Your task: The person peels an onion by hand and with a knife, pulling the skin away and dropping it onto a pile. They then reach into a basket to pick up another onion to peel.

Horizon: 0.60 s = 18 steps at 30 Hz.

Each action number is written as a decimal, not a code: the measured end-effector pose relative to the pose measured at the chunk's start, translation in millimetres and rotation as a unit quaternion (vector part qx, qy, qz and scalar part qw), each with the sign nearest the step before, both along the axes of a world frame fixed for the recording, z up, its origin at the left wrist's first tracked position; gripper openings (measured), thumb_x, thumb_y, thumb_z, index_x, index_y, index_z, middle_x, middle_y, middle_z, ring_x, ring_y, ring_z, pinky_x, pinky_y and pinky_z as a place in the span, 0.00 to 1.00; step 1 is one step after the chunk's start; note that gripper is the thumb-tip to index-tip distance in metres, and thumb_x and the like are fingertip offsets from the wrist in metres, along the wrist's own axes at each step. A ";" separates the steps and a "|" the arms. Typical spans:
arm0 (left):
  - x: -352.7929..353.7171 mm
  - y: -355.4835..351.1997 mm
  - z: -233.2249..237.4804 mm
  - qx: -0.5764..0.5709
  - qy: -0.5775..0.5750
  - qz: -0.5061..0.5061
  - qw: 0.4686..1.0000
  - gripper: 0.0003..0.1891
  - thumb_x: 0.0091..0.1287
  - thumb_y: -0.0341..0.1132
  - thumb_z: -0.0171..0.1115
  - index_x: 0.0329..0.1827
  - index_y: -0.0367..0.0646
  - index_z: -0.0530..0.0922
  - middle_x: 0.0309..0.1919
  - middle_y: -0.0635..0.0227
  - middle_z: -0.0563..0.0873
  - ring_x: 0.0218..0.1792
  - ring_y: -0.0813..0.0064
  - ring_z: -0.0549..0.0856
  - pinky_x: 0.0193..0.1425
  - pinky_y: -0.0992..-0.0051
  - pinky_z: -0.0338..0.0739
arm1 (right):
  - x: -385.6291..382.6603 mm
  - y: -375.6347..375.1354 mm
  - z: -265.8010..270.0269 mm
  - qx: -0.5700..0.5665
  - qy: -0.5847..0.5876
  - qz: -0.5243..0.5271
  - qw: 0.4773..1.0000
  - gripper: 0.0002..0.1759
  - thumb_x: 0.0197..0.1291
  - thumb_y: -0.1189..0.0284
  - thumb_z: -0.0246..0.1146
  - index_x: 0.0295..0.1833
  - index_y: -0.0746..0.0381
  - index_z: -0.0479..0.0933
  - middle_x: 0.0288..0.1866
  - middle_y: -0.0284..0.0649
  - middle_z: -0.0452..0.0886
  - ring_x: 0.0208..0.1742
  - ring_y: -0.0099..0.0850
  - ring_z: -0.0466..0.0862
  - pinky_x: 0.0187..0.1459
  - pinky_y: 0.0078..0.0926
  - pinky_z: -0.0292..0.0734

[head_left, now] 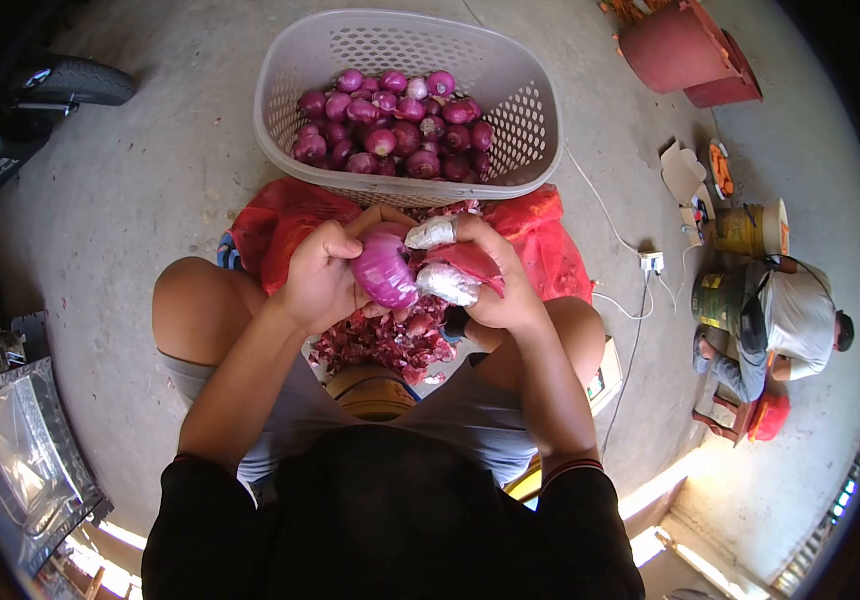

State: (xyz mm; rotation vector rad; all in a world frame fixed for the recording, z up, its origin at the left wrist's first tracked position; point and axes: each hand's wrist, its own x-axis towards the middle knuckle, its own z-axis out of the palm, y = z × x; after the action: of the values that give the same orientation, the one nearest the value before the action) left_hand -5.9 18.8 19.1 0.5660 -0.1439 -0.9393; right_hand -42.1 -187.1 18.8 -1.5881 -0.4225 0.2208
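Observation:
A glossy red onion (384, 268) sits in my left hand (318, 272), whose fingers curl around its far side and underside. My right hand (502, 285) is closed beside it, thumb and a finger wrapped in silvery-white tape (450, 284) right at the onion's edge. Between those wrapped fingers and the palm is a loose piece of dark red onion skin (472, 262). Below both hands, a heap of onion peelings (390, 345) lies between my knees. Part of a red mesh bag (290, 225) spreads out behind the hands.
A grey plastic basket (275, 110) with many peeled-looking red onions (405, 135) stands just beyond the bag. To the right are a white cord with a socket block (652, 262), buckets (740, 230) and a seated person (795, 315). A motorcycle wheel (80, 82) is at far left.

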 end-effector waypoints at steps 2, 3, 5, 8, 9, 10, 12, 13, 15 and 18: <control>-0.7 -0.9 1.4 -0.005 0.004 0.009 1.000 0.27 0.55 0.44 0.41 0.54 0.35 0.67 0.44 0.56 0.79 0.36 0.64 0.82 0.36 0.66 0.78 | -0.6 2.2 -3.8 0.023 -0.006 -0.006 1.000 0.32 0.36 0.88 0.54 0.55 0.65 0.68 0.54 0.42 0.75 0.59 0.31 0.74 0.61 0.28 0.66; 0.0 -0.3 0.0 -0.008 -0.002 0.008 1.000 0.27 0.55 0.44 0.41 0.54 0.35 0.67 0.44 0.56 0.79 0.36 0.64 0.82 0.36 0.66 0.78 | -0.9 3.1 -6.3 0.035 -0.014 -0.012 0.999 0.31 0.38 0.89 0.55 0.55 0.65 0.69 0.54 0.42 0.75 0.58 0.31 0.74 0.61 0.28 0.66; 0.2 0.0 -2.2 -0.003 -0.018 0.016 1.000 0.27 0.55 0.44 0.41 0.54 0.36 0.67 0.44 0.56 0.79 0.36 0.63 0.82 0.35 0.67 0.78 | -1.7 6.4 -5.7 0.050 -0.021 -0.029 0.998 0.28 0.42 0.89 0.56 0.54 0.65 0.69 0.53 0.41 0.76 0.57 0.30 0.75 0.60 0.28 0.67; -1.3 -0.9 -4.5 0.024 -0.042 0.046 0.998 0.27 0.55 0.44 0.42 0.55 0.36 0.66 0.44 0.56 0.79 0.36 0.64 0.82 0.34 0.68 0.77 | -2.9 15.2 -0.3 0.070 -0.018 -0.063 0.995 0.22 0.49 0.88 0.57 0.53 0.65 0.69 0.52 0.40 0.77 0.55 0.28 0.76 0.58 0.26 0.68; -2.2 -2.1 -5.3 0.035 -0.048 0.060 0.996 0.27 0.55 0.44 0.42 0.55 0.36 0.66 0.44 0.57 0.79 0.36 0.64 0.82 0.34 0.69 0.77 | -3.0 17.9 -3.2 0.082 -0.017 -0.075 0.994 0.21 0.51 0.87 0.58 0.53 0.65 0.69 0.51 0.40 0.77 0.54 0.28 0.76 0.58 0.26 0.69; -2.6 -2.8 -6.3 0.045 -0.053 0.074 0.995 0.27 0.55 0.44 0.43 0.55 0.36 0.65 0.44 0.57 0.79 0.36 0.65 0.82 0.34 0.69 0.77 | -3.2 18.9 -5.5 0.094 -0.016 -0.088 0.992 0.19 0.53 0.86 0.58 0.52 0.65 0.69 0.51 0.39 0.77 0.53 0.27 0.77 0.57 0.26 0.69; -0.3 -0.2 -10.3 0.049 -0.092 0.068 0.992 0.28 0.55 0.44 0.44 0.56 0.36 0.64 0.46 0.58 0.78 0.41 0.67 0.82 0.39 0.71 0.76 | -2.9 15.8 -7.8 0.091 0.005 -0.084 0.992 0.20 0.52 0.86 0.59 0.52 0.65 0.69 0.50 0.39 0.77 0.52 0.27 0.77 0.56 0.25 0.70; 0.7 0.6 -10.9 0.050 -0.111 0.065 0.990 0.28 0.54 0.44 0.44 0.56 0.37 0.64 0.46 0.59 0.78 0.43 0.68 0.81 0.41 0.71 0.76 | -2.8 14.7 -8.6 0.090 0.015 -0.082 0.992 0.20 0.52 0.86 0.60 0.52 0.65 0.69 0.50 0.39 0.78 0.52 0.27 0.77 0.56 0.25 0.70; -0.8 -3.8 -7.3 0.067 -0.138 0.105 0.983 0.28 0.54 0.44 0.46 0.57 0.37 0.63 0.48 0.60 0.77 0.49 0.70 0.79 0.47 0.72 0.75 | -3.3 16.1 -10.3 0.081 0.040 -0.106 0.990 0.21 0.52 0.85 0.61 0.53 0.65 0.69 0.49 0.39 0.78 0.51 0.27 0.78 0.55 0.25 0.71; -0.3 -3.9 -2.8 0.070 -0.151 0.110 0.980 0.29 0.54 0.44 0.48 0.57 0.37 0.63 0.50 0.59 0.75 0.56 0.71 0.75 0.55 0.71 0.72 | -3.7 17.0 -10.9 0.086 0.085 -0.136 0.983 0.22 0.52 0.85 0.61 0.54 0.64 0.70 0.48 0.38 0.79 0.50 0.26 0.78 0.54 0.25 0.72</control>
State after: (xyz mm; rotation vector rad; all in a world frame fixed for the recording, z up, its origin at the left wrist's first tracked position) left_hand -6.2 14.9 16.3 0.8364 -0.2839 -0.6464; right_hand -45.7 -170.1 8.0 -1.4250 -0.0866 0.1061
